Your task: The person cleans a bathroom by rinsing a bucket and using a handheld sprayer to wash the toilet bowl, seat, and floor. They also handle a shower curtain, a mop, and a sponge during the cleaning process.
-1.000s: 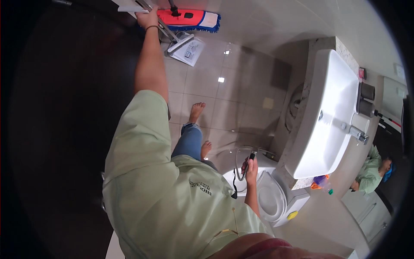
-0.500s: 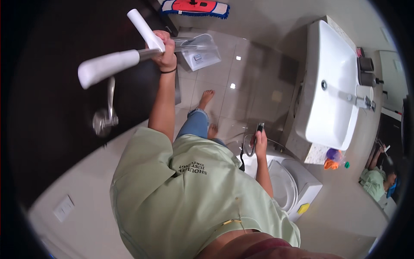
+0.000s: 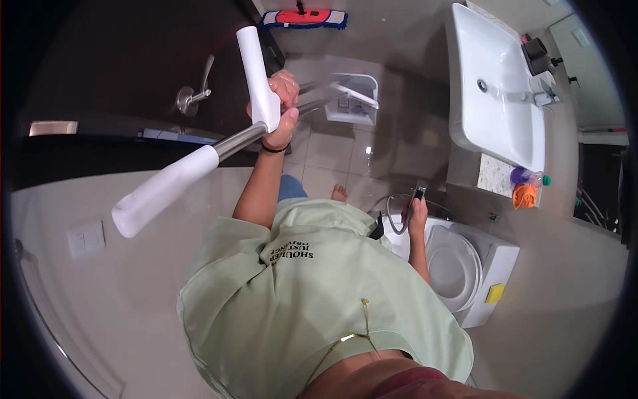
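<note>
My left hand [image 3: 280, 110], raised at the left, is closed around two metal poles. One pole ends in a long white grip [image 3: 166, 189]; a second white handle [image 3: 251, 73] stands up beside my fingers. The poles run to a white long-handled dustpan [image 3: 351, 118] over the tiles, with a white bar [image 3: 355, 95] across it. The far part of the poles is blurred. Lower right, my right hand [image 3: 417, 214] grips a bidet sprayer [image 3: 420, 191], its grey hose [image 3: 392, 223] looping down beside it.
To the right are a toilet [image 3: 454, 269] with a yellow sponge [image 3: 495, 293] on it and a white sink [image 3: 495, 86]. An orange cloth [image 3: 524, 196] lies on the counter corner. A flat red mop [image 3: 306, 18] rests by the far wall. On the left stands a dark door with a lever handle [image 3: 193, 100].
My left hand has moved right and slightly down in the view, carrying the poles; the dustpan has shifted right. The view has turned, and more of the door edge shows. Both hands keep their holds.
</note>
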`<action>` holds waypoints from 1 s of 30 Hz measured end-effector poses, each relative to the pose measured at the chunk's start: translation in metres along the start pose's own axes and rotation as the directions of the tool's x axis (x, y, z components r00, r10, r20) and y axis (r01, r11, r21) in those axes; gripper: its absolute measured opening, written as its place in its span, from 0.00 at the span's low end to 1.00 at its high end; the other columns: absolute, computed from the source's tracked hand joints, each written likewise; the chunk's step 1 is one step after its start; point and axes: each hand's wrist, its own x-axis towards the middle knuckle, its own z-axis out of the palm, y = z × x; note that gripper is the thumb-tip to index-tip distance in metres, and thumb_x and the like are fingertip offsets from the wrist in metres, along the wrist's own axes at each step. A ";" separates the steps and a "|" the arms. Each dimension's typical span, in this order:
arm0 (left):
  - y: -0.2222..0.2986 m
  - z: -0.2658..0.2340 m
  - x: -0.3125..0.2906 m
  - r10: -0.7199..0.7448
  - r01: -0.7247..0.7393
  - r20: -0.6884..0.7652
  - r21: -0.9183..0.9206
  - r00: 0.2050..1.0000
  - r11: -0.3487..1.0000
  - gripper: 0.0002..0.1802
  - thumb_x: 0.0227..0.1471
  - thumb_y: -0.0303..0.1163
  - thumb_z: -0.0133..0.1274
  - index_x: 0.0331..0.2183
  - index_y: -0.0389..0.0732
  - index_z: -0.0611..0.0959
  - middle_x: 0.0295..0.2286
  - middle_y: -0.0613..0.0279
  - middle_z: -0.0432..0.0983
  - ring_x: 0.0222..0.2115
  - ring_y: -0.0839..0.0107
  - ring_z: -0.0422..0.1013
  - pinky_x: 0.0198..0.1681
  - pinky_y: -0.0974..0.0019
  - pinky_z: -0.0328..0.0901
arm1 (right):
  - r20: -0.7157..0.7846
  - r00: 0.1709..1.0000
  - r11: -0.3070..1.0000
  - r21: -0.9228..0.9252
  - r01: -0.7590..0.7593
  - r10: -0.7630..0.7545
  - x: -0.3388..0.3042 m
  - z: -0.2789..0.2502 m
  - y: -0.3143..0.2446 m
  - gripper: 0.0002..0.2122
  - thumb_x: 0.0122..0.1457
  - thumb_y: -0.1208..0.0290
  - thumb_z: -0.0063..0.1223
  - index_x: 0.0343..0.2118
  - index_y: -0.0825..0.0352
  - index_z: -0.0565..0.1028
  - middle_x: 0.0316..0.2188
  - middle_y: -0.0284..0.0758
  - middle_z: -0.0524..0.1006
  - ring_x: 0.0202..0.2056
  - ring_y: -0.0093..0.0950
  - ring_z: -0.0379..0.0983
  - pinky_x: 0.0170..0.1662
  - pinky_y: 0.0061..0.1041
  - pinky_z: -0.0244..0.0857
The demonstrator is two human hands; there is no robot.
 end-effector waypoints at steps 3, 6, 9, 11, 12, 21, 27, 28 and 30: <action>0.031 -0.009 -0.020 -0.079 0.079 0.003 -0.006 0.997 0.997 0.14 0.28 0.22 0.49 0.26 0.39 0.68 0.20 0.65 0.61 0.23 0.69 0.61 0.34 0.63 0.59 | 0.039 0.999 1.000 -0.005 0.017 -0.017 -0.008 0.000 0.002 0.15 0.66 0.56 0.38 0.31 0.63 0.64 0.15 0.29 0.63 0.12 0.19 0.60 0.13 0.19 0.55; 0.052 -0.006 -0.039 -0.163 0.163 0.003 -0.044 0.987 0.986 0.13 0.27 0.21 0.49 0.25 0.39 0.68 0.20 0.64 0.61 0.24 0.69 0.60 0.28 0.68 0.57 | 0.030 0.999 0.997 -0.063 0.034 -0.032 -0.007 -0.002 0.001 0.19 0.64 0.49 0.38 0.31 0.63 0.65 0.14 0.30 0.64 0.12 0.20 0.62 0.13 0.20 0.56; 0.070 -0.008 -0.062 -0.221 0.221 -0.014 -0.016 0.975 0.975 0.13 0.27 0.21 0.49 0.24 0.39 0.68 0.20 0.63 0.62 0.24 0.69 0.60 0.28 0.68 0.57 | 0.049 0.999 0.995 -0.096 0.015 -0.011 -0.012 0.008 -0.008 0.20 0.64 0.47 0.37 0.31 0.63 0.65 0.14 0.31 0.65 0.12 0.21 0.62 0.14 0.20 0.56; 0.069 -0.013 -0.083 -0.210 0.210 -0.017 -0.010 0.978 0.978 0.13 0.28 0.20 0.50 0.24 0.39 0.69 0.21 0.63 0.63 0.24 0.69 0.61 0.28 0.67 0.58 | 0.065 0.998 0.994 -0.112 0.012 -0.005 -0.009 0.009 -0.008 0.20 0.64 0.47 0.37 0.31 0.63 0.65 0.14 0.31 0.65 0.12 0.21 0.62 0.13 0.20 0.56; 0.069 -0.015 -0.093 -0.231 0.232 -0.038 0.001 0.972 0.973 0.13 0.28 0.20 0.50 0.24 0.39 0.69 0.21 0.63 0.63 0.24 0.68 0.61 0.28 0.67 0.59 | 0.065 0.998 0.992 -0.121 0.033 -0.025 -0.007 0.011 -0.007 0.20 0.64 0.47 0.37 0.31 0.63 0.65 0.14 0.30 0.65 0.12 0.21 0.62 0.13 0.20 0.56; 0.095 -0.033 -0.155 -0.322 0.335 -0.111 0.134 0.940 0.933 0.15 0.27 0.22 0.53 0.26 0.39 0.70 0.23 0.59 0.66 0.24 0.66 0.65 0.29 0.64 0.62 | 0.227 0.972 0.989 -0.146 -0.026 0.059 -0.005 0.027 0.009 0.12 0.66 0.59 0.39 0.32 0.63 0.65 0.17 0.28 0.63 0.14 0.18 0.61 0.14 0.19 0.57; 0.108 -0.076 -0.173 -0.290 0.347 -0.226 0.277 0.930 0.896 0.13 0.28 0.22 0.53 0.24 0.39 0.69 0.22 0.60 0.64 0.24 0.68 0.63 0.29 0.65 0.60 | 0.313 0.943 0.964 -0.265 -0.030 0.115 0.010 0.048 0.004 0.12 0.66 0.59 0.40 0.32 0.63 0.64 0.14 0.28 0.64 0.13 0.18 0.61 0.15 0.20 0.57; 0.111 -0.082 -0.172 -0.282 0.361 -0.280 0.291 0.918 0.886 0.12 0.29 0.22 0.52 0.23 0.39 0.69 0.22 0.60 0.64 0.24 0.68 0.63 0.29 0.65 0.60 | 0.311 0.942 0.961 -0.273 -0.035 0.123 0.011 0.051 0.004 0.12 0.66 0.59 0.40 0.31 0.63 0.64 0.14 0.28 0.64 0.13 0.19 0.61 0.15 0.20 0.57; 0.106 -0.101 -0.174 -0.231 0.349 -0.376 0.283 0.897 0.893 0.11 0.30 0.20 0.51 0.23 0.38 0.70 0.23 0.61 0.65 0.25 0.69 0.63 0.30 0.67 0.59 | 0.319 0.937 0.957 -0.286 -0.046 0.140 0.014 0.054 0.001 0.12 0.66 0.60 0.41 0.31 0.63 0.64 0.15 0.28 0.64 0.14 0.18 0.61 0.16 0.20 0.57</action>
